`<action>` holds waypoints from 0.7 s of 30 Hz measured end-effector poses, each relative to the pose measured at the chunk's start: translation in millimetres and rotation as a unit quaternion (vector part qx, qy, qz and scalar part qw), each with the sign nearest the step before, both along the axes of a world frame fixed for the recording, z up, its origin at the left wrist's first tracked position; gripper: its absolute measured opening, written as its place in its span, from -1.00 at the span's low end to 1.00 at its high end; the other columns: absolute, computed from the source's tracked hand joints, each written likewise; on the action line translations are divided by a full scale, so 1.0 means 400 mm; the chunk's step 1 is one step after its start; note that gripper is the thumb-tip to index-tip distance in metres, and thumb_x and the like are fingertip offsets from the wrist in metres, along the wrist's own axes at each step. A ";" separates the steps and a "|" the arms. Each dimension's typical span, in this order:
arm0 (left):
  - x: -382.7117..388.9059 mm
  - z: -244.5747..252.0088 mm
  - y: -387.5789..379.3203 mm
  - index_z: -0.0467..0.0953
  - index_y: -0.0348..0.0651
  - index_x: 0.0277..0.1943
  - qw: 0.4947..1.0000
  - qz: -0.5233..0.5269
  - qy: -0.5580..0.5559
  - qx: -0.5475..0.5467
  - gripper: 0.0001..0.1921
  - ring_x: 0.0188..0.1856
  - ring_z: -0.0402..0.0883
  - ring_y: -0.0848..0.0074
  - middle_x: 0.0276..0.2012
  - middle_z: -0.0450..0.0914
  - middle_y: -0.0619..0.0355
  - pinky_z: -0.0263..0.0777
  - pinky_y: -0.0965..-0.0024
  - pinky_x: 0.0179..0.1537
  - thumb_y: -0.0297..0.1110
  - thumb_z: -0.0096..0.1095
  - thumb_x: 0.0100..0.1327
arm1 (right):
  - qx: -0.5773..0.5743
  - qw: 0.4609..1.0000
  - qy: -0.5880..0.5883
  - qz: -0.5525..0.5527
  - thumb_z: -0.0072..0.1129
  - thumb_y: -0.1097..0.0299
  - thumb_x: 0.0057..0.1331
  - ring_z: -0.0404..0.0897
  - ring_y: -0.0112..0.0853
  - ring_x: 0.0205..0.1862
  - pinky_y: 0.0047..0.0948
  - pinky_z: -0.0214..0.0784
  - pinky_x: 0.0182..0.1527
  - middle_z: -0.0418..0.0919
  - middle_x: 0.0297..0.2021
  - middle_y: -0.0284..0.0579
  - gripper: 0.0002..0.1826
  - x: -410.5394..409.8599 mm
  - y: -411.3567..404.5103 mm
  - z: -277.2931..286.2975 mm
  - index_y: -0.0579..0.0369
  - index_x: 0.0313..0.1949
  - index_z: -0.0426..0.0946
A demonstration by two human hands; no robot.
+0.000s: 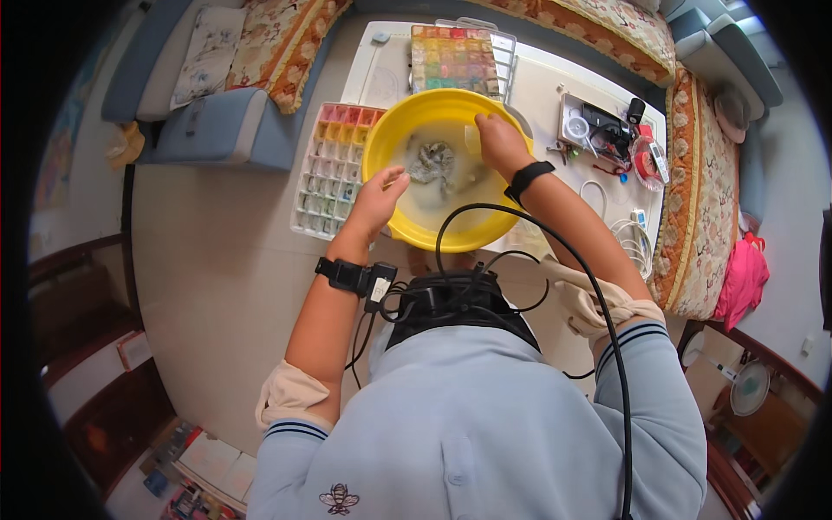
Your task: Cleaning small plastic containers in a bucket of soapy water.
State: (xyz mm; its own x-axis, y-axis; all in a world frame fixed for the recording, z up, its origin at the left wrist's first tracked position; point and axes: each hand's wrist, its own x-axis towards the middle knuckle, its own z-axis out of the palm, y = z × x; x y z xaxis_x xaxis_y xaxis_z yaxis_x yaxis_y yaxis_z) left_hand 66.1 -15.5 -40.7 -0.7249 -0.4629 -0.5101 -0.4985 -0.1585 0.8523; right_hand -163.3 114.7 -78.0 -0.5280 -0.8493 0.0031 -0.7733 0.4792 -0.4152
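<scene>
A round yellow plastic basin (448, 244) holds cloudy water. A wet, crumpled grey-and-white cloth (433, 162) lies in it. My right hand (504, 144) is over the basin's right side, its fingers closed on a small translucent piece (472, 139); the exact kind is unclear. My left hand (378, 200) is at the left rim, thumb and fingers apart, with nothing visible in it. Left of the basin sits a clear compartment case (312, 195) with rows of coloured contents. Behind the basin is a multicoloured compartment tray (453, 60), its lower edge hidden by the rim.
The white table (539, 81) carries an open box of small tools (595, 127), a red tape roll (645, 162) and a coiled white cable (630, 240) on the right. A black cable (601, 305) loops before my body. Sofas with floral covers (692, 188) border the table.
</scene>
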 end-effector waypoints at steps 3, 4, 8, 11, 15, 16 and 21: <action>0.002 -0.001 0.011 0.36 -0.21 0.15 1.000 -0.007 0.008 0.007 -0.55 0.04 0.41 0.49 0.01 0.47 0.12 0.28 0.41 0.00 -0.15 0.08 0.28 | 0.091 0.994 -0.059 0.034 -0.20 0.46 0.24 0.50 0.03 -0.17 -0.13 0.37 -0.15 0.51 -0.28 0.20 -0.80 -0.016 -0.024 -0.079 0.23 -0.25 0.44; 0.007 -0.001 0.011 0.37 -0.21 0.14 1.000 -0.006 0.011 0.011 -0.56 0.03 0.42 0.50 -0.01 0.48 0.13 0.28 0.41 0.00 -0.16 0.09 0.28 | 0.062 0.992 -0.077 0.073 -0.18 0.45 0.25 0.51 0.03 -0.17 -0.14 0.38 -0.12 0.52 -0.27 0.19 -0.79 -0.015 -0.027 -0.090 0.21 -0.22 0.46; 0.023 0.010 -0.003 0.38 -0.22 0.12 1.000 0.001 0.009 0.004 -0.57 0.01 0.43 0.51 -0.04 0.49 0.15 0.28 0.42 0.00 -0.16 0.08 0.28 | 0.090 0.993 -0.061 0.038 -0.17 0.46 0.24 0.51 0.00 -0.15 -0.15 0.39 -0.12 0.53 -0.25 0.15 -0.77 -0.006 -0.039 -0.094 0.17 -0.19 0.48; 0.019 0.021 -0.006 0.43 -0.29 0.05 0.998 0.041 0.027 0.024 -0.60 -0.04 0.47 0.46 -0.06 0.51 0.03 0.34 0.46 -0.04 -0.20 0.14 0.25 | 0.108 0.991 -0.064 0.035 -0.06 0.44 0.18 0.52 -0.03 -0.14 -0.16 0.39 -0.12 0.54 -0.23 0.10 -0.76 -0.030 -0.024 -0.062 0.11 -0.17 0.51; 0.032 0.032 -0.024 0.42 -0.23 0.06 0.999 0.036 0.017 0.027 -0.61 -0.04 0.46 0.50 -0.08 0.50 0.13 0.32 0.43 -0.03 -0.17 0.09 0.27 | 0.116 0.989 -0.019 0.094 0.20 0.35 0.02 0.54 -0.08 -0.17 -0.22 0.39 -0.11 0.56 -0.26 0.05 -0.65 -0.027 -0.025 0.079 0.06 -0.14 0.54; 0.029 0.035 -0.024 0.40 -0.19 0.08 0.999 0.025 0.010 0.028 -0.61 0.01 0.44 0.52 -0.06 0.49 0.18 0.30 0.42 0.01 -0.16 0.06 0.29 | 0.105 0.991 -0.013 0.084 0.28 0.31 -0.04 0.55 -0.10 -0.19 -0.24 0.39 -0.11 0.57 -0.28 0.03 -0.59 -0.024 -0.019 0.114 0.05 -0.13 0.54; 0.004 0.045 -0.023 0.41 -0.22 0.07 0.999 0.010 0.024 0.036 -0.61 -0.01 0.44 0.53 -0.06 0.49 0.18 0.31 0.44 -0.01 -0.16 0.08 0.28 | 0.015 0.991 -0.102 0.084 0.36 0.28 -0.13 0.55 -0.12 -0.22 -0.26 0.39 -0.14 0.57 -0.32 -0.03 -0.50 -0.036 0.015 0.187 0.04 -0.12 0.54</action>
State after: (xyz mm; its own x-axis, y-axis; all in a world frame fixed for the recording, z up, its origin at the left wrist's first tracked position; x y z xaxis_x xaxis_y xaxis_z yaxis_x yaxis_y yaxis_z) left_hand 67.7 -24.5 -22.6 -0.7410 -0.4405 -0.5069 -0.4531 -0.2292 0.8615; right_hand -177.8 120.5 -3.3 -0.3657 -0.9234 -0.1165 -0.7450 0.3654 -0.5581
